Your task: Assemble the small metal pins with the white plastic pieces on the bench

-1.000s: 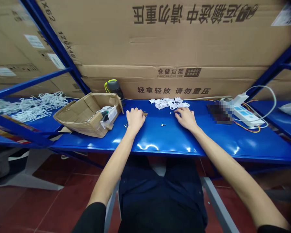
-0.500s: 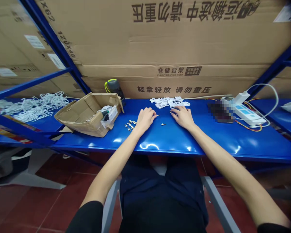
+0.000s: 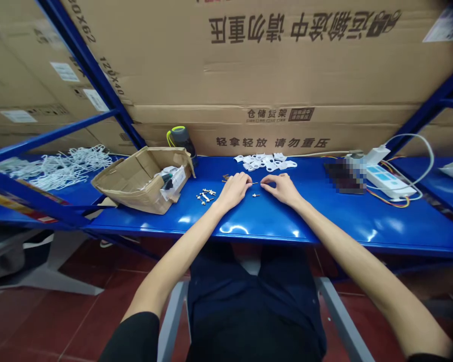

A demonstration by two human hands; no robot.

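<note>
Left hand: palm down over the bench, fingers drawn narrow, their tips at one end of a thin metal pin; too small to tell whether they gripped it.
Right hand: palm down, fingers also drawn narrow, their tips at the pin's other end; grip just as hard to tell.
Pin: level between the two hands, touching or almost touching both sets of fingertips.
Below the pin: a short screw, lying loose between the hands.
Left of the left hand: small metal parts on the blue bench, with brass bits nearer the fingers.
Ahead of the hands: a pile of white plastic pieces, well apart from both.
Further left: a torn cardboard box.
</note>
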